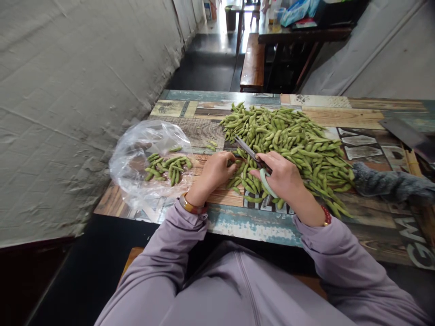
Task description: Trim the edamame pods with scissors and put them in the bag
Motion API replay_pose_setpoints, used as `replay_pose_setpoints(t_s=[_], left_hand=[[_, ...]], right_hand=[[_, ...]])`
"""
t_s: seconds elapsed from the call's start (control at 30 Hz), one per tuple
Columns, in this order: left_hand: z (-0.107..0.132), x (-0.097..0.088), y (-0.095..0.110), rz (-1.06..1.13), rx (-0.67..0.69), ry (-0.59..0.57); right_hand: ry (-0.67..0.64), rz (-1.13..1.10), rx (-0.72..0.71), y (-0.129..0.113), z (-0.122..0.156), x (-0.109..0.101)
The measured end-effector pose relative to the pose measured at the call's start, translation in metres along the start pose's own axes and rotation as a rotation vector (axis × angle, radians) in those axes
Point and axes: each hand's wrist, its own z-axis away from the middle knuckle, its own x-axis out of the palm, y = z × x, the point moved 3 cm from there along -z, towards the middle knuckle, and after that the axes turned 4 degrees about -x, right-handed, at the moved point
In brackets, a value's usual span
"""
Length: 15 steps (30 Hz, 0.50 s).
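Note:
A big heap of green edamame pods (288,136) covers the middle of the patterned table (244,224). My right hand (282,179) is closed round a pair of scissors (253,158) with pale green handles, blades pointing up-left over the heap's near edge. My left hand (214,174) rests at the heap's left edge, fingers curled on a pod (233,163) close to the blades. A clear plastic bag (142,158) lies to the left with several pods (168,165) on it.
A grey wall runs along the left. Another person's grey sleeve (390,185) lies on the table at the right. A dark flat object (408,133) sits at the far right. Behind stand a wooden bench (253,63) and a dark table (306,34).

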Motion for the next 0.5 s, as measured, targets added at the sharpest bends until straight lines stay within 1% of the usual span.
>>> replay_pose_setpoints(t_s=[0.07,0.17,0.23,0.33,0.5], left_hand=[[0.000,-0.004,-0.003,0.233,-0.047,0.012],[0.002,-0.010,-0.005,0.631,-0.143,-0.032],[0.005,-0.012,-0.004,0.811,-0.206,-0.058],[0.007,-0.012,-0.002,0.935,-0.258,-0.073],[0.008,-0.007,0.005,0.965,-0.224,-0.094]], right_hand=[[0.010,0.006,0.014,0.000,0.000,-0.001],[0.017,0.015,0.030,-0.001,-0.001,-0.003],[0.008,0.016,0.035,-0.002,-0.002,-0.005],[-0.026,0.004,0.042,-0.004,-0.002,-0.005],[-0.079,-0.052,0.028,-0.004,-0.002,-0.002]])
